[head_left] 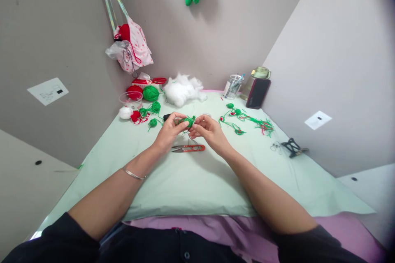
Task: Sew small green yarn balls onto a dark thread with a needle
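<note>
Left hand (171, 129): thumb and fingers pinching a small green crocheted yarn piece (191, 121), held over the pale green cloth table cover (197, 185). Right hand (211, 132) close beside it, fingers curled, thumb drawn in toward the fingertips; from where I stand, can't tell whether they grip a needle, thread or nothing. Thin dark thread (193, 141) loops below the hands, by a pair of orange-handled metal snips (199, 148) lying nearer the worker's body. Step in hand, my reading: close handwork on the yarn piece, left steadying, right working its edge. Next move probably calls for a firm left pinch, fine right fingertips, and the loop kept from tangling. Fluffy white stuffing (182, 90) heaped beyond; loose red and green yarn strands (266, 127) off to the right.
</note>
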A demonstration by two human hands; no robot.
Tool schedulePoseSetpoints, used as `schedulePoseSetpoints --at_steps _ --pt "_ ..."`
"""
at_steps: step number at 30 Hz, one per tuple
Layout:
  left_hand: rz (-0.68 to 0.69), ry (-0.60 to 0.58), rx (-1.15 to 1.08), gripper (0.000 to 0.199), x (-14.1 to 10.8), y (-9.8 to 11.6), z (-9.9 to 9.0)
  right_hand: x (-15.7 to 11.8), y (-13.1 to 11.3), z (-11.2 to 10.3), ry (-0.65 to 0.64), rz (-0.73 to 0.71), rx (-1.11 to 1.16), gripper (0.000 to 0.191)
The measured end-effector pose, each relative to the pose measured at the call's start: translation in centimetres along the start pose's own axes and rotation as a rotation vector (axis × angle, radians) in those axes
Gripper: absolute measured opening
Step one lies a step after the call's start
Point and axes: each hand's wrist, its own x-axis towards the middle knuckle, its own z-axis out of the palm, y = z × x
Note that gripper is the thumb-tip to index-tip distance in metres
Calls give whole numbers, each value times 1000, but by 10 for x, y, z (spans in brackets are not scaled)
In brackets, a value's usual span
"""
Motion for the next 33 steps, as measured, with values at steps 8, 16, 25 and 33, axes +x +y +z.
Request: schedulePoseSetpoints --at_steps 8,16,25,33 --pt "28 -12 211 27 2 2 -6 3 -5 -10 138 -146 -264 23" --pt "-18 -28 385 22 14 1 -25 11 -49 -110 518 -157 308 22" --pt "-52 -107 465 24 16 6 -30 -4 -60 -160 953 -663 216 24" --pt "-257 -228 56 32 11 11 -25 7 -47 -77 367 -204 10 26"
